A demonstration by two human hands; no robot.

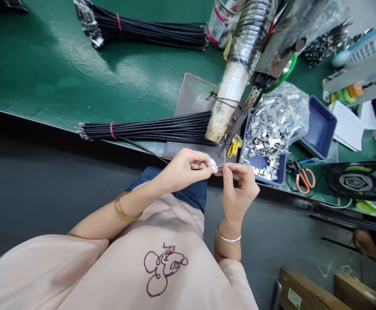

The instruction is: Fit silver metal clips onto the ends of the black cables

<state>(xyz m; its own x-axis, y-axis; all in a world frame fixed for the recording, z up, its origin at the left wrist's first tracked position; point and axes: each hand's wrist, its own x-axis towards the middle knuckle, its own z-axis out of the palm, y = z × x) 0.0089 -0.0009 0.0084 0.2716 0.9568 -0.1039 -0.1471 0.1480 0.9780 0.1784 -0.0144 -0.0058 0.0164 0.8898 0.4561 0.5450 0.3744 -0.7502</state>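
Note:
My left hand [188, 170] is pinched at the bench's near edge, its fingertips wrapped in something white. A single black cable [147, 150] runs from the left into this hand. Fingertip to fingertip with it, my right hand [239, 185] pinches a small shiny metal piece [220, 168], mostly hidden by the fingers. Just beyond the hands lies a bundle of black cables [149, 129] tied with a red band. A blue tray [285, 176] of small metal shells [268, 142], some in a clear bag, sits beyond my right hand.
A wrapped duct [229, 94] and a soldering iron [241, 122] slant down above the hands. Nearby are a yellow clip-like part [235, 146], orange-handled scissors [305, 180], a second blue tray [322, 125] and a black fan [359, 181]. Another cable bundle [152, 32] lies at the back.

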